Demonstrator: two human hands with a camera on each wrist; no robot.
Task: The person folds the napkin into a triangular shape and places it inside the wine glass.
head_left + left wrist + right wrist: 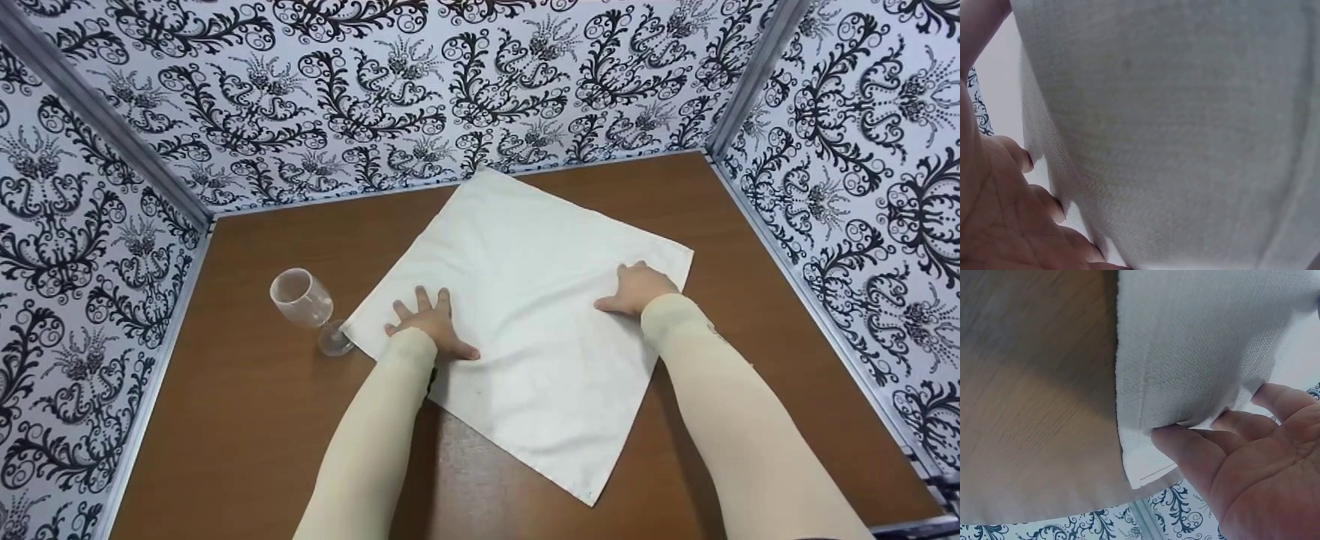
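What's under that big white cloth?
The brown wood-grain tabletop runs under the white cloth: it shows past the cloth's edges. The cloth covers the middle, so whether anything else is there can't be seen.

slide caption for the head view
Left hand and right hand touch a white cloth on a brown table, a stemmed glass at the cloth's corner.

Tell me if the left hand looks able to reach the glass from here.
Probably yes: the left hand lies spread on the cloth just right of the glass, and nothing stands between them; only the cloth's corner at the glass's foot might snag.
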